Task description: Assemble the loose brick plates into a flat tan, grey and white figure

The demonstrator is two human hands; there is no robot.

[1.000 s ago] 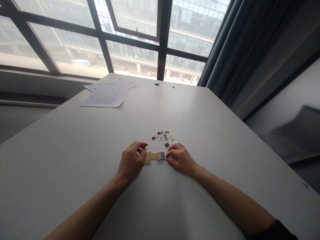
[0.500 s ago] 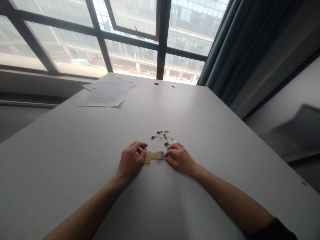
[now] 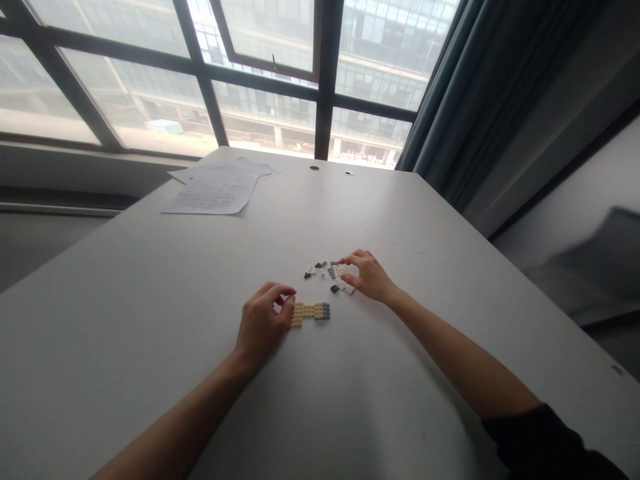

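A flat assembly of yellow bricks (image 3: 309,311) with a grey-blue end (image 3: 326,311) lies on the white table. My left hand (image 3: 266,315) is closed at its left end, thumb and fingers against the yellow bricks. Up and to the right, my right hand (image 3: 369,275) reaches over the loose pieces with thumb and fingers apart, nothing between them. Beside its fingertips are a cream plate (image 3: 340,271) and a grey piece (image 3: 331,272). A dark piece (image 3: 335,289) lies below these, and several small black and white pieces (image 3: 315,269) are scattered to their left.
Printed sheets of paper (image 3: 215,190) lie at the far left of the table (image 3: 320,227). Two small holes show near its far edge. Beyond are a large window (image 3: 270,107) and a dark curtain (image 3: 475,87) on the right.
My right hand has moved from the grey-blue end of the assembly up and right to the loose pieces, with its fingers spreading. My left hand stays at the yellow end.
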